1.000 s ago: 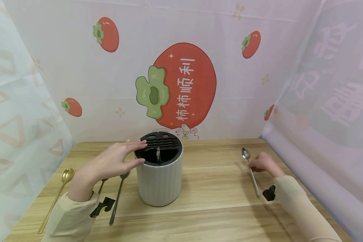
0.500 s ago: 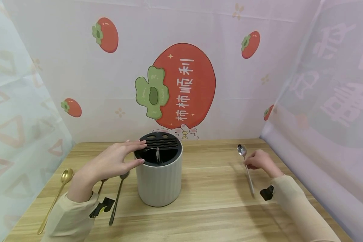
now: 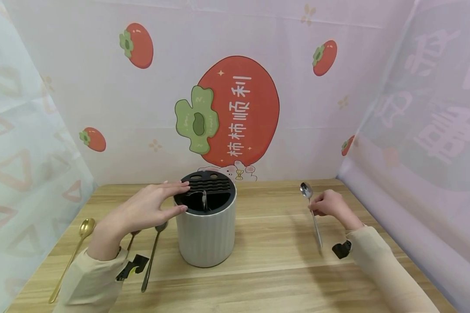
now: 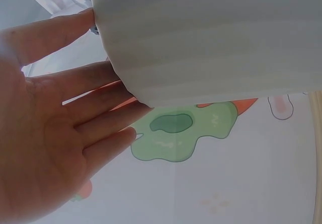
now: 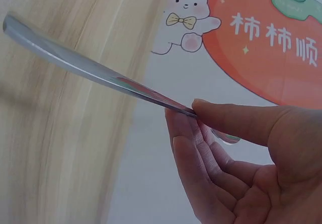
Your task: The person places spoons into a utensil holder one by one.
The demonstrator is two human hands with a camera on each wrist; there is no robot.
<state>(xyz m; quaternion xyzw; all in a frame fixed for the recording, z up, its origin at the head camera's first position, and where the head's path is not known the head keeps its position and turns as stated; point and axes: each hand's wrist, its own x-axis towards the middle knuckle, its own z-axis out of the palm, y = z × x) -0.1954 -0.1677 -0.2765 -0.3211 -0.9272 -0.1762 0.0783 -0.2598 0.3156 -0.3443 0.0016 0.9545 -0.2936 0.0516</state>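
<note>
My left hand [image 3: 150, 208] rests its straight fingers and thumb on the rim of a white ribbed utensil holder [image 3: 206, 241]. The holder has a black slotted lid [image 3: 209, 184] with a front opening, where part of a shiny metal utensil [image 3: 204, 200] shows. In the left wrist view, the fingers touch the edge of the holder. On the right side, my right hand [image 3: 330, 205] pinches a silver spoon [image 3: 306, 191] by its handle, bowl upward, above the table. The right wrist view shows the spoon's handle [image 5: 90, 68] between thumb and fingertips.
On the left of the wooden table [image 3: 274, 269] lie a gold spoon [image 3: 87, 227], a dark spoon [image 3: 153, 254] and another utensil [image 3: 131, 239], partly hidden by my left arm. A printed cloth backdrop [image 3: 290, 143] encloses the back and sides.
My right hand has lifted the silver spoon and carried it left, toward the holder. The left hand stays at the rim.
</note>
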